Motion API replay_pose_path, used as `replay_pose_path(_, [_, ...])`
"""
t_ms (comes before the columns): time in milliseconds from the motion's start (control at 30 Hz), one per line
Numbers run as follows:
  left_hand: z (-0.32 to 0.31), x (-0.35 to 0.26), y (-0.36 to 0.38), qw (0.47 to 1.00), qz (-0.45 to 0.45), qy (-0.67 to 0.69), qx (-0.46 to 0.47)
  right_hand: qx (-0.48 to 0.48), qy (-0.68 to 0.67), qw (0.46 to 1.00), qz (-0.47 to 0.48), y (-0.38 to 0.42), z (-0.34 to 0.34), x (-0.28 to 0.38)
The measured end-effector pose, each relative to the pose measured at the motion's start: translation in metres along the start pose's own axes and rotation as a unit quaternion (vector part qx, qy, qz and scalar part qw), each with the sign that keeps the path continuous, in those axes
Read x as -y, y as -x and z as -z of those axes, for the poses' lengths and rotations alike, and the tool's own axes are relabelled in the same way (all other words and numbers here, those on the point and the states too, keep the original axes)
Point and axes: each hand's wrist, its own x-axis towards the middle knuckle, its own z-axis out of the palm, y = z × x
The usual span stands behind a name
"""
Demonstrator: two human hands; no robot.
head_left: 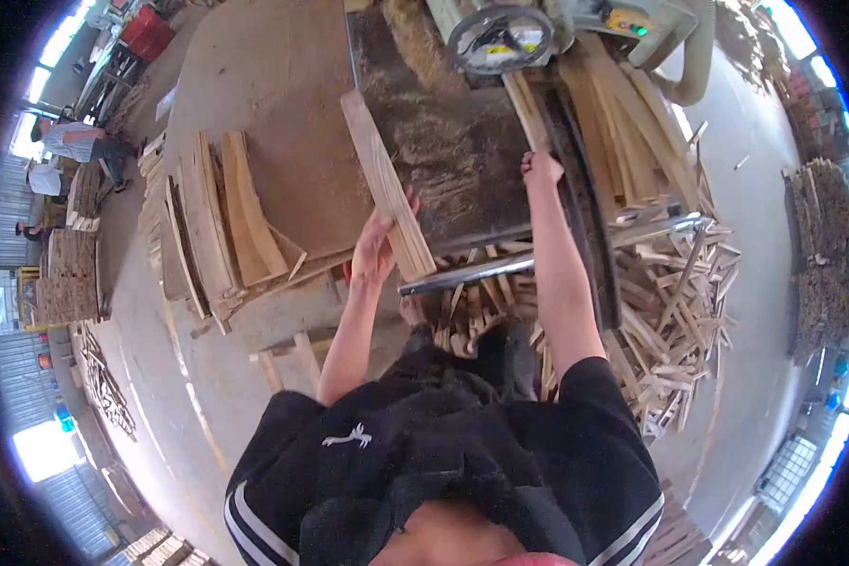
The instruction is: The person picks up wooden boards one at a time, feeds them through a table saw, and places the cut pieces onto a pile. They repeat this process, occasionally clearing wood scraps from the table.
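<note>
My left hand (375,247) is wrapped around a long wooden board (387,184), with fingertips showing past its right edge. The board lies at a slant over the left side of the dark saw table (462,198), its near end close to the metal rail. Farther right, my right hand (542,168) is closed on the near end of a narrow wooden strip (526,108). The strip runs along a dark guide and reaches toward the machine head with a round handwheel (502,40). Sawdust covers much of the table; the blade cannot be seen.
Boards (245,208) lie on a brown side table (274,104) to the left. More planks (632,123) rest right of the guide. A heap of offcuts (670,330) covers the floor at right. A metal rail (472,274) crosses before me. A person (80,141) stands far left.
</note>
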Motion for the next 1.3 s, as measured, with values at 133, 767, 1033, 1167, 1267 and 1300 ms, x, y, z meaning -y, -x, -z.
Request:
replay_pose_path(133, [-0.031, 0.051, 0.054, 0.996, 0.056, -0.067, -0.035, 0.107, -0.062, 0.992, -0.031, -0.049, -0.02, -0.011])
replay_pose_path(767, [-0.149, 0.225, 0.03, 0.783, 0.064, -0.617, 0.055, 0.366, -0.05, 0.928, 0.038, 0.124, 0.341, -0.071])
replay_pose_path(1033, [-0.148, 0.249, -0.068, 0.781, 0.035, -0.623, 0.032, 0.237, 0.039, 0.97, -0.036, 0.074, 0.258, -0.064])
replay_pose_path(1167, [-0.125, 0.232, -0.089, 0.798, 0.027, -0.601, 0.031, 0.232, -0.022, 0.971, -0.048, 0.071, 0.248, -0.063])
replay_pose_path(1267, [-0.14, 0.203, -0.079, 0.882, 0.061, -0.466, -0.02, 0.201, 0.049, 0.978, 0.033, 0.087, 0.256, -0.065])
replay_pose_path(1300, [-0.127, 0.206, -0.078, 0.878, 0.041, -0.473, -0.06, 0.161, 0.097, 0.979, 0.074, 0.097, 0.263, -0.068])
